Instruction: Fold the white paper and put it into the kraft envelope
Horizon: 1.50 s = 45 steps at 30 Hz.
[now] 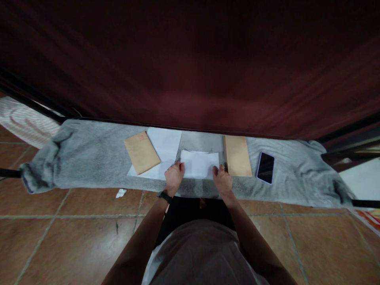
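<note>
A folded white sheet of paper [199, 165] lies in front of me, between my two hands. My left hand [174, 175] is closed at its left edge, thumb against the paper. At the opposite edge my right hand [222, 179] pinches the same paper with thumb and curled fingers. Just right of that hand rests a stack of brown envelopes [238, 156]. Left of my left hand, another brown envelope [142, 153] lies aslant on loose white sheets [166, 144]. The undersides of the paper and most fingertips are hidden.
A grey cloth [95, 154] covers the narrow bench. Toward its right side lies a phone [265, 168] in a pale purple case. A dark red curtain [190, 79] hangs along the far edge. A scrap of white paper [120, 193] is on the tiled floor [89, 237].
</note>
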Each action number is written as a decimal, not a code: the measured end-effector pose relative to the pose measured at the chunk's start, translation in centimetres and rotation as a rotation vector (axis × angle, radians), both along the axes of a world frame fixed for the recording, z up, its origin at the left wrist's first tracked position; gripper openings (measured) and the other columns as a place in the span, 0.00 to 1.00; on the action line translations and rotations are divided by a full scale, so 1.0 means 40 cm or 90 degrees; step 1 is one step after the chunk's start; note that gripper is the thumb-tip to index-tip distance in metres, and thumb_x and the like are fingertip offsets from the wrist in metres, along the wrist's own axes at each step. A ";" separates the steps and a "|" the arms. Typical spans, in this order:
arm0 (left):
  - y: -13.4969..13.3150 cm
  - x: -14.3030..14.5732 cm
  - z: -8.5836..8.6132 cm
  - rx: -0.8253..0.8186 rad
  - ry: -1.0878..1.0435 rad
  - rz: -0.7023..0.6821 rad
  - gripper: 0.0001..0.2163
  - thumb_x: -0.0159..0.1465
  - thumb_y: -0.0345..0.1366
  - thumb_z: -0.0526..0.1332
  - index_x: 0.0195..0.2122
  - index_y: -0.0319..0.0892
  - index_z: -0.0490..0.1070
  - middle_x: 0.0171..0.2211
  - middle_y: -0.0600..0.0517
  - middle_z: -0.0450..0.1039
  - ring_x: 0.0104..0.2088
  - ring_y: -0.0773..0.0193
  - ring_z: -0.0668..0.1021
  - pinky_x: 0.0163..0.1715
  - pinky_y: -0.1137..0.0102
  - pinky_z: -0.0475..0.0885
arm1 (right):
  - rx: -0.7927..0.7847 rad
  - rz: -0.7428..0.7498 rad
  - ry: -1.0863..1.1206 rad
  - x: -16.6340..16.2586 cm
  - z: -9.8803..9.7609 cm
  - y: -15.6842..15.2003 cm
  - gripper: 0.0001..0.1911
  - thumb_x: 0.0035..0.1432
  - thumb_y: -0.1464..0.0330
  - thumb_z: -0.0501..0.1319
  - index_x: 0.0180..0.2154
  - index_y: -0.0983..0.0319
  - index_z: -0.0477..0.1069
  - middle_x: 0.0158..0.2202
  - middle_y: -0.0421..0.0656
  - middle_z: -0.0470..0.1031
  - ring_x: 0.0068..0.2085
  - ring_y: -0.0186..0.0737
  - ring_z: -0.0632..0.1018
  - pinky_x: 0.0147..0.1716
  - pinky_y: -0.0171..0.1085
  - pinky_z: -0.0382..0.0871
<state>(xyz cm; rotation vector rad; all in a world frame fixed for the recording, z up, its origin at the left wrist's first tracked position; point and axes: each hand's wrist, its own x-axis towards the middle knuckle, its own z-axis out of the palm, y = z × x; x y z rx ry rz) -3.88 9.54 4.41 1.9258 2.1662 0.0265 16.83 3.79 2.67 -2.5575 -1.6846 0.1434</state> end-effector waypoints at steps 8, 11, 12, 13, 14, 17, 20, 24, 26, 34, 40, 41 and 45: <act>0.002 0.005 -0.006 0.005 0.004 0.004 0.18 0.74 0.44 0.49 0.49 0.41 0.75 0.37 0.42 0.81 0.39 0.52 0.82 0.37 0.66 0.70 | 0.035 0.019 -0.023 -0.003 -0.002 -0.024 0.26 0.73 0.56 0.50 0.58 0.71 0.65 0.33 0.54 0.81 0.33 0.45 0.83 0.30 0.35 0.70; 0.004 0.005 -0.008 0.007 0.009 0.006 0.18 0.74 0.44 0.48 0.48 0.42 0.75 0.36 0.42 0.81 0.39 0.52 0.83 0.37 0.66 0.70 | 0.034 0.032 -0.028 -0.004 0.000 -0.027 0.26 0.73 0.57 0.50 0.61 0.70 0.62 0.36 0.53 0.81 0.35 0.44 0.83 0.30 0.34 0.69; 0.005 0.005 -0.009 0.007 0.011 0.004 0.18 0.74 0.44 0.48 0.49 0.41 0.75 0.36 0.42 0.81 0.39 0.52 0.83 0.37 0.66 0.71 | 0.030 0.036 -0.029 -0.004 0.001 -0.027 0.26 0.73 0.58 0.49 0.62 0.69 0.61 0.37 0.53 0.81 0.35 0.45 0.83 0.31 0.35 0.69; 0.006 0.005 -0.009 0.006 0.013 0.002 0.18 0.74 0.44 0.48 0.49 0.41 0.75 0.36 0.41 0.81 0.39 0.52 0.83 0.38 0.65 0.71 | 0.025 0.039 -0.029 -0.005 0.002 -0.027 0.26 0.73 0.58 0.49 0.63 0.69 0.60 0.39 0.54 0.81 0.36 0.45 0.83 0.31 0.35 0.70; 0.007 0.006 -0.009 0.005 0.016 0.001 0.18 0.74 0.44 0.48 0.49 0.41 0.75 0.36 0.41 0.81 0.39 0.52 0.83 0.38 0.65 0.71 | 0.018 0.042 -0.028 -0.005 0.002 -0.026 0.26 0.73 0.59 0.49 0.63 0.69 0.59 0.40 0.55 0.81 0.37 0.45 0.83 0.32 0.35 0.70; 0.009 0.008 -0.008 0.002 0.020 0.001 0.18 0.74 0.44 0.48 0.50 0.40 0.74 0.37 0.41 0.81 0.40 0.52 0.83 0.38 0.65 0.71 | -0.004 0.046 -0.027 -0.009 0.006 -0.025 0.25 0.73 0.59 0.48 0.63 0.68 0.61 0.43 0.55 0.80 0.38 0.44 0.83 0.33 0.35 0.70; 0.010 0.011 -0.005 -0.001 0.023 -0.001 0.19 0.74 0.44 0.48 0.50 0.40 0.74 0.36 0.41 0.81 0.40 0.52 0.83 0.38 0.65 0.71 | -0.016 0.045 -0.035 -0.013 0.010 -0.025 0.23 0.74 0.59 0.47 0.61 0.66 0.63 0.44 0.55 0.80 0.37 0.44 0.83 0.34 0.36 0.71; 0.011 0.014 -0.002 -0.007 0.030 -0.013 0.19 0.74 0.44 0.47 0.51 0.40 0.73 0.37 0.41 0.81 0.40 0.52 0.83 0.38 0.65 0.71 | -0.020 0.047 -0.036 -0.018 0.014 -0.026 0.25 0.74 0.59 0.48 0.63 0.67 0.63 0.48 0.58 0.78 0.39 0.46 0.83 0.34 0.37 0.72; 0.012 0.014 -0.001 -0.010 0.032 -0.020 0.20 0.74 0.44 0.46 0.51 0.39 0.73 0.37 0.40 0.81 0.40 0.51 0.83 0.38 0.65 0.71 | -0.023 0.047 -0.032 -0.021 0.013 -0.027 0.25 0.73 0.60 0.48 0.63 0.68 0.62 0.50 0.59 0.77 0.39 0.47 0.83 0.35 0.38 0.73; 0.015 0.012 -0.004 -0.017 0.036 -0.050 0.20 0.74 0.42 0.46 0.52 0.37 0.73 0.35 0.38 0.81 0.39 0.50 0.84 0.38 0.64 0.72 | 0.053 0.097 -0.040 -0.021 0.003 -0.031 0.23 0.71 0.65 0.50 0.62 0.68 0.65 0.57 0.61 0.72 0.52 0.56 0.75 0.46 0.47 0.71; 0.017 0.006 -0.008 -0.020 0.042 -0.081 0.18 0.75 0.42 0.46 0.53 0.40 0.71 0.35 0.41 0.81 0.40 0.52 0.84 0.40 0.64 0.73 | 0.152 0.229 0.028 -0.052 -0.004 -0.023 0.22 0.71 0.66 0.51 0.62 0.67 0.66 0.66 0.57 0.65 0.62 0.55 0.67 0.58 0.51 0.63; 0.018 0.006 -0.008 -0.020 0.043 -0.084 0.18 0.75 0.42 0.46 0.53 0.40 0.71 0.35 0.41 0.81 0.40 0.52 0.84 0.40 0.64 0.73 | 0.166 0.258 0.043 -0.060 -0.009 -0.022 0.23 0.72 0.66 0.50 0.63 0.68 0.65 0.67 0.57 0.62 0.65 0.55 0.64 0.60 0.50 0.61; 0.019 0.006 -0.006 -0.015 0.045 -0.088 0.19 0.76 0.42 0.45 0.54 0.40 0.71 0.35 0.41 0.81 0.40 0.50 0.84 0.40 0.63 0.73 | 0.174 0.323 0.080 -0.081 -0.037 -0.022 0.26 0.73 0.64 0.49 0.67 0.66 0.60 0.71 0.53 0.57 0.70 0.51 0.57 0.66 0.51 0.55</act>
